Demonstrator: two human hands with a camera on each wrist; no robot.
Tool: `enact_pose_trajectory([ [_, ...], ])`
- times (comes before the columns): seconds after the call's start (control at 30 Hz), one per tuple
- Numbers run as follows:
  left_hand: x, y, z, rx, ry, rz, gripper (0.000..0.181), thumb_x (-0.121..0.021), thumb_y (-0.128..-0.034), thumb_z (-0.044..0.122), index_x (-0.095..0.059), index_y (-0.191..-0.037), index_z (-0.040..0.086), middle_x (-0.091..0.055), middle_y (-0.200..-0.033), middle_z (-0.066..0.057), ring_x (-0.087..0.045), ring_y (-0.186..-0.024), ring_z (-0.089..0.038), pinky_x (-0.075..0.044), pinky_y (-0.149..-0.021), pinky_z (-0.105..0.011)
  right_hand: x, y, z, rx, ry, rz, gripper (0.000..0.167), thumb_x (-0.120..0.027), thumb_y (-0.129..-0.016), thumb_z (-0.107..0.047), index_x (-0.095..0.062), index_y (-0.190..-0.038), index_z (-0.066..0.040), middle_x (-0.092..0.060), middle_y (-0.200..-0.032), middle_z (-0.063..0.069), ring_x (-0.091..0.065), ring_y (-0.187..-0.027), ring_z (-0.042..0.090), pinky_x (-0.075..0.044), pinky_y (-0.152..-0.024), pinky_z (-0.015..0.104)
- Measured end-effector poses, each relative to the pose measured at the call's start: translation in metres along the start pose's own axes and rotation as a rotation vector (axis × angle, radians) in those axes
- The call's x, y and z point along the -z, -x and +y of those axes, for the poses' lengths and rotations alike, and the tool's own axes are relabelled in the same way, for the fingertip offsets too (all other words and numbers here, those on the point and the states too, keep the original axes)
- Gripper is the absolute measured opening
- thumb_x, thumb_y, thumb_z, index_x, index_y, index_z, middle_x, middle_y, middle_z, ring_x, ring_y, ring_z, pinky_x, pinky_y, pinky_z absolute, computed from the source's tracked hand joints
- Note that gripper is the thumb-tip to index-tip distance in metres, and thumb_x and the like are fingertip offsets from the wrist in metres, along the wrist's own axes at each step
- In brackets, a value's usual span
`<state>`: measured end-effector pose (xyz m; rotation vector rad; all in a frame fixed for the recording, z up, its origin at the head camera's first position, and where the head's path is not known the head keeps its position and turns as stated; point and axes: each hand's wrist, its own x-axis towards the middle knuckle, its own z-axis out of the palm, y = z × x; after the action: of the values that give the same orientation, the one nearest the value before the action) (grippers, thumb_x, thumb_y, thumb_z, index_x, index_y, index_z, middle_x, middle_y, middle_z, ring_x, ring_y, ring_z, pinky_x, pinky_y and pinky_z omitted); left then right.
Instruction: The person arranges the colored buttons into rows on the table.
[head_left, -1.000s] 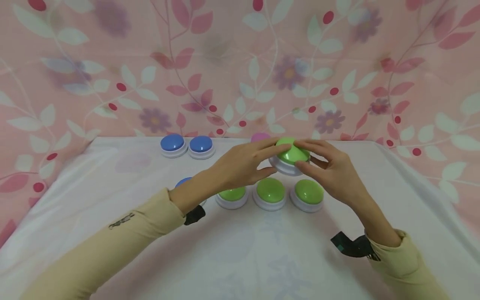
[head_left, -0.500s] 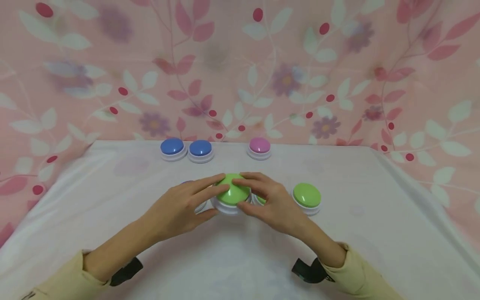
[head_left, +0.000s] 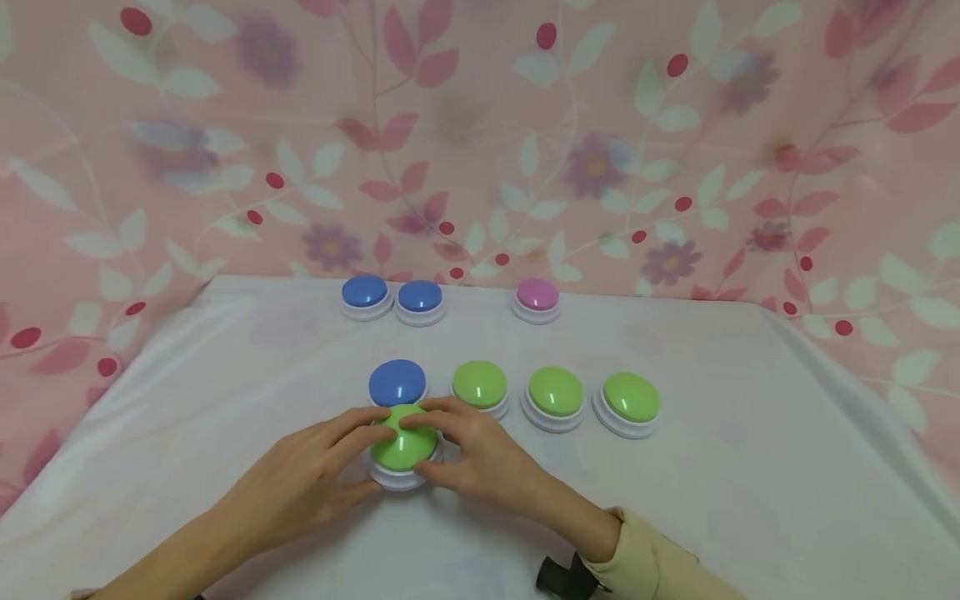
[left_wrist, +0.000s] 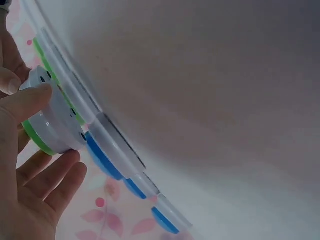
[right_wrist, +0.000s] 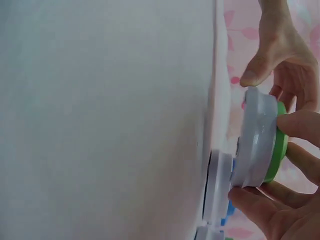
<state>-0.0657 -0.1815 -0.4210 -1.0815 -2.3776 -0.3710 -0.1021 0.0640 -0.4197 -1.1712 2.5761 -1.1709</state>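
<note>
Both hands hold one round button with a green dome and white base, in front of the blue button. My left hand grips its left side, thumb low on the base and fingers at the dome. From the right, my right hand holds the dome and the base. In the left wrist view the held button is tilted, its underside showing beside the left thumb. The right wrist view shows the white base raised off the cloth, between the two hands.
Three green buttons stand in a row to the right of the blue one. Farther back are two blue buttons and a pink one. A floral curtain hangs behind the white cloth.
Both hands have carried the green button leftward and nearer the front of the table, from near the pink button past the row. The front blue button and the row's green buttons are now more exposed.
</note>
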Motion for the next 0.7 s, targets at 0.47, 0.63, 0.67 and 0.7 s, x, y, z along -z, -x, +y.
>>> enact_pose_trajectory([
  [0.47, 0.003, 0.007, -0.004, 0.104, -0.016, -0.199, 0.070, -0.093, -0.0633, 0.027, -0.058, -0.123, 0.015, -0.056, -0.122, 0.002, -0.065, -0.091, -0.010, -0.059, -0.069, -0.029, -0.015, -0.012, -0.003, -0.040, -0.018, -0.064, 0.048, -0.078, -0.084, -0.013, -0.064, -0.130, -0.016, -0.058, -0.132, -0.001, -0.051, -0.124, 0.010, -0.045, -0.101, 0.025],
  [0.63, 0.001, 0.010, -0.002, 0.112, -0.005, -0.214, 0.069, -0.093, -0.0641, 0.027, -0.057, -0.122, 0.015, -0.055, -0.122, 0.003, -0.064, -0.091, -0.010, -0.058, -0.068, -0.029, -0.017, -0.011, -0.002, -0.048, 0.006, -0.097, 0.048, -0.078, -0.084, -0.013, -0.063, -0.129, -0.017, -0.058, -0.132, -0.001, -0.052, -0.121, 0.009, -0.047, -0.098, 0.024],
  [0.67, 0.001, 0.011, -0.001, 0.118, -0.003, -0.221, 0.069, -0.093, -0.0643, 0.027, -0.057, -0.122, 0.016, -0.055, -0.122, 0.003, -0.064, -0.090, -0.010, -0.058, -0.067, -0.029, -0.017, -0.011, -0.002, -0.048, 0.011, -0.104, 0.048, -0.077, -0.084, -0.013, -0.063, -0.130, -0.017, -0.058, -0.133, -0.001, -0.052, -0.121, 0.009, -0.047, -0.098, 0.024],
  [0.7, 0.001, 0.011, -0.001, 0.126, 0.003, -0.229, 0.069, -0.092, -0.0644, 0.025, -0.057, -0.122, 0.016, -0.054, -0.122, 0.003, -0.064, -0.089, -0.010, -0.058, -0.066, -0.028, -0.018, -0.011, -0.002, -0.048, 0.011, -0.111, 0.048, -0.077, -0.084, -0.013, -0.063, -0.130, -0.017, -0.057, -0.134, -0.001, -0.052, -0.122, 0.009, -0.046, -0.099, 0.024],
])
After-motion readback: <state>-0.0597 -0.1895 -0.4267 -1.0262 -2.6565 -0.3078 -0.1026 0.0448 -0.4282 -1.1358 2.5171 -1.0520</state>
